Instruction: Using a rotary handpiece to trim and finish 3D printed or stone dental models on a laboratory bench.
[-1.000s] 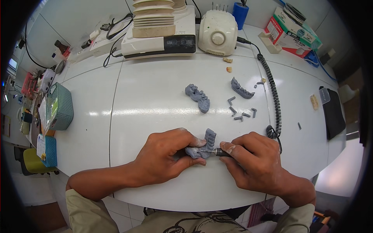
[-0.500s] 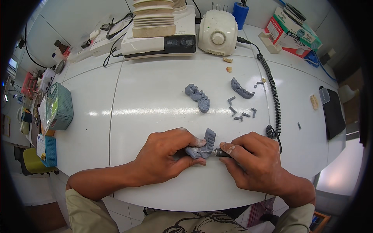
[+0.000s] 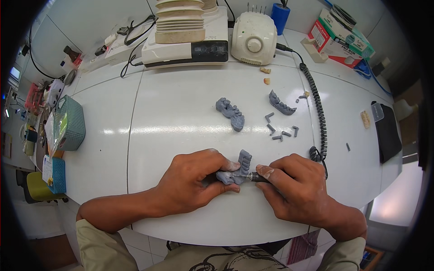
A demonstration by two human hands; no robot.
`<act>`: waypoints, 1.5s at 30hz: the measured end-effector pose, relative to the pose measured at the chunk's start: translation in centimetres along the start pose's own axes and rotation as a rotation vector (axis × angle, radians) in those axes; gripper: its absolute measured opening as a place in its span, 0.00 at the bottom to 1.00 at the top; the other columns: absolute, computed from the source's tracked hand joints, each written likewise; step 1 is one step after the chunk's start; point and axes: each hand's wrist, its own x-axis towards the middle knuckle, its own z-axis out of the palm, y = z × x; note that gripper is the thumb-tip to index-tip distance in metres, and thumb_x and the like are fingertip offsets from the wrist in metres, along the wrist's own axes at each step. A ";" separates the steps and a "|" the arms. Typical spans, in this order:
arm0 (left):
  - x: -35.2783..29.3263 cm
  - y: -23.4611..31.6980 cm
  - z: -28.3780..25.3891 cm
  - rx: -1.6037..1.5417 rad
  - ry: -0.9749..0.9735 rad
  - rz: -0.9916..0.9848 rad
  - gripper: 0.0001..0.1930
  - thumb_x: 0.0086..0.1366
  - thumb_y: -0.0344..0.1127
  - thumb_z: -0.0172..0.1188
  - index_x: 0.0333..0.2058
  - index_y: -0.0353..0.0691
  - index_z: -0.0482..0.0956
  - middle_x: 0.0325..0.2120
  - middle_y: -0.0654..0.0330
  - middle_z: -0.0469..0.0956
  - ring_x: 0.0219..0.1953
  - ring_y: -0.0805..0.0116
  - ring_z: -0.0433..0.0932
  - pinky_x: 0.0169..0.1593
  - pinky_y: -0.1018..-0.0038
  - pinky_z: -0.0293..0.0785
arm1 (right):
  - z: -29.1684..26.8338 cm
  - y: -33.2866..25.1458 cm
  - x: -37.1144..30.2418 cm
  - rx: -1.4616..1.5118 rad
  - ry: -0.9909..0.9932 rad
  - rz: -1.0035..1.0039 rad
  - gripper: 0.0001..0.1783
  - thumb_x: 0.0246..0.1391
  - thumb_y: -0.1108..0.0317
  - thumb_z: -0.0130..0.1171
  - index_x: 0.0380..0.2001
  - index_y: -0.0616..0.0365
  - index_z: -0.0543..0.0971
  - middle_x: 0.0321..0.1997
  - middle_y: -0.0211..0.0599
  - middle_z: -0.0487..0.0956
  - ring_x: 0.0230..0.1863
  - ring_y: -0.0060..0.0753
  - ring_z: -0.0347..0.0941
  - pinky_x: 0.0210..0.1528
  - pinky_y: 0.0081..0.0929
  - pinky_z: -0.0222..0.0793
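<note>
Barely shifting over the last second, the left hand (image 3: pixel 196 180) is clasping a grey tooth model (image 3: pixel 244 163) above the near half of the desk (image 3: pixel 181 108), while the right hand (image 3: pixel 296 187) is holding a drill (image 3: pixel 258 177) to the same spot.

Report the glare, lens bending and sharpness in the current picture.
Head view: a streak of glare crosses the white table; head view: the table's seams bow and the corners go black; head view: the nearest gray tooth model looks fairly sharp, though the tip of the tool is too small to judge.
</note>
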 end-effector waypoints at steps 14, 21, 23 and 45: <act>0.0 -0.1 0.0 -0.009 0.000 0.019 0.20 0.57 0.30 0.87 0.46 0.36 0.89 0.40 0.52 0.91 0.38 0.59 0.91 0.39 0.69 0.85 | -0.1 -0.1 0.1 0.002 -0.004 0.002 0.16 0.51 0.73 0.81 0.44 0.58 0.90 0.34 0.33 0.82 0.28 0.32 0.78 0.26 0.32 0.69; 0.0 0.1 -0.1 0.003 -0.020 -0.012 0.20 0.56 0.29 0.87 0.46 0.36 0.89 0.40 0.52 0.91 0.39 0.58 0.92 0.39 0.69 0.86 | -0.1 -0.1 0.1 -0.002 -0.004 0.005 0.16 0.51 0.73 0.81 0.44 0.58 0.90 0.34 0.33 0.82 0.29 0.32 0.78 0.26 0.31 0.69; 0.0 0.1 -0.1 -0.003 -0.019 -0.015 0.20 0.56 0.29 0.87 0.46 0.35 0.89 0.40 0.52 0.91 0.38 0.58 0.92 0.39 0.69 0.86 | -0.1 0.0 0.0 0.001 -0.008 0.003 0.16 0.51 0.72 0.81 0.44 0.58 0.90 0.34 0.33 0.82 0.28 0.32 0.78 0.26 0.31 0.69; 0.1 0.3 -0.2 -0.001 -0.027 -0.020 0.20 0.57 0.30 0.87 0.46 0.35 0.89 0.40 0.51 0.91 0.40 0.57 0.92 0.41 0.68 0.86 | -0.1 0.0 0.0 0.002 -0.008 0.007 0.16 0.51 0.72 0.81 0.44 0.58 0.90 0.34 0.32 0.82 0.28 0.32 0.77 0.26 0.31 0.69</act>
